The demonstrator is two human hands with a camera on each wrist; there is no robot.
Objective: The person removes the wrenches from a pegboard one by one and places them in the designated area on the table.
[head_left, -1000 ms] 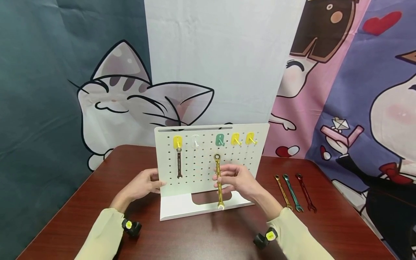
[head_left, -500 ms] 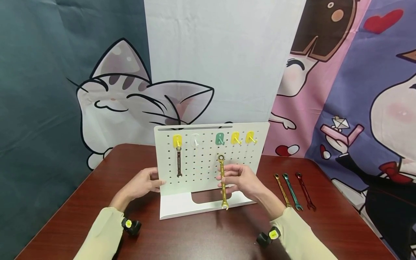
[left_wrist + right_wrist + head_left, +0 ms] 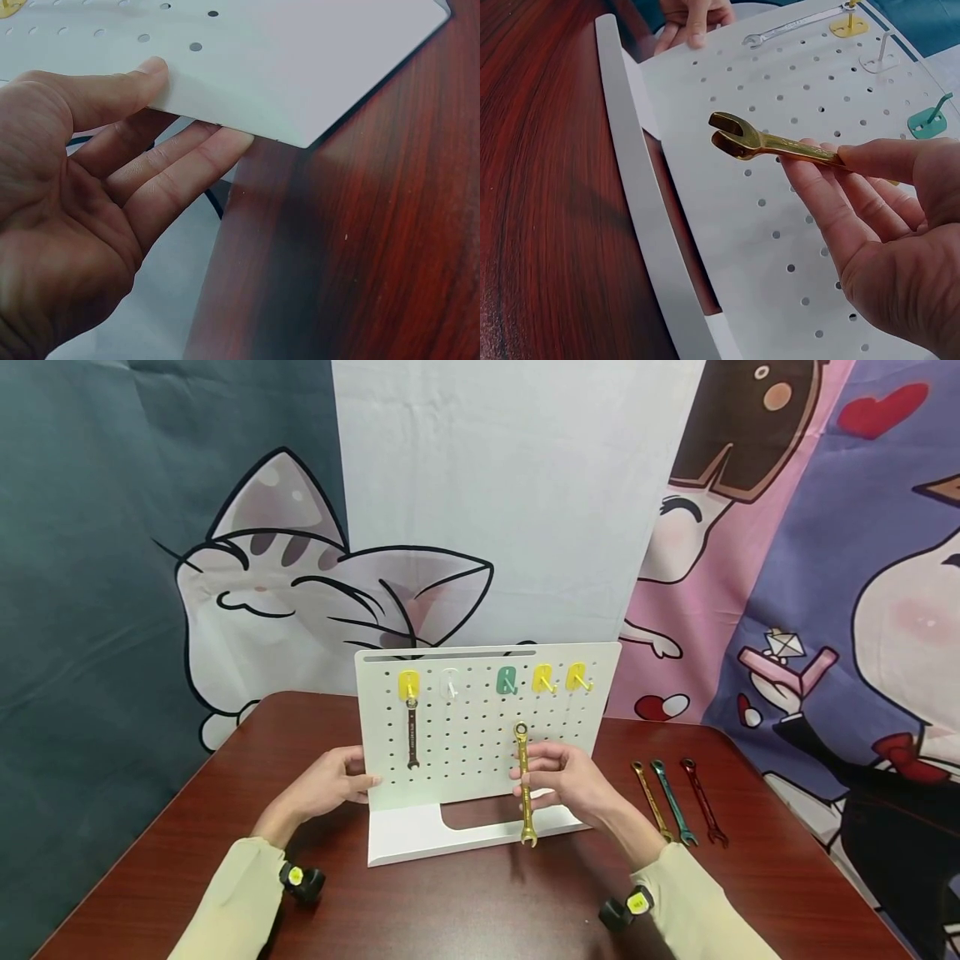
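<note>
A white pegboard stand (image 3: 465, 752) stands upright on the table. At its left edge my left hand (image 3: 327, 789) pinches the board, thumb on the front and fingers behind, as the left wrist view shows. My right hand (image 3: 572, 785) pinches a gold combination wrench (image 3: 525, 789) between thumb and fingers in front of the board's right half. The wrench is near upright, ring end up and open end down, apart from the hooks. A silver wrench (image 3: 412, 735) hangs by its ring from the leftmost yellow hook (image 3: 408, 685).
Along the board's top are a clear hook (image 3: 449, 684), a green hook (image 3: 507, 681) and two yellow hooks (image 3: 544, 679). On the dark red table (image 3: 450, 910), to the right, lie a gold wrench (image 3: 651, 797), a teal wrench (image 3: 673, 802) and a red wrench (image 3: 703, 800).
My right hand has shifted a little to the right, carrying the gold wrench with it. The left hand keeps its hold on the board's edge.
</note>
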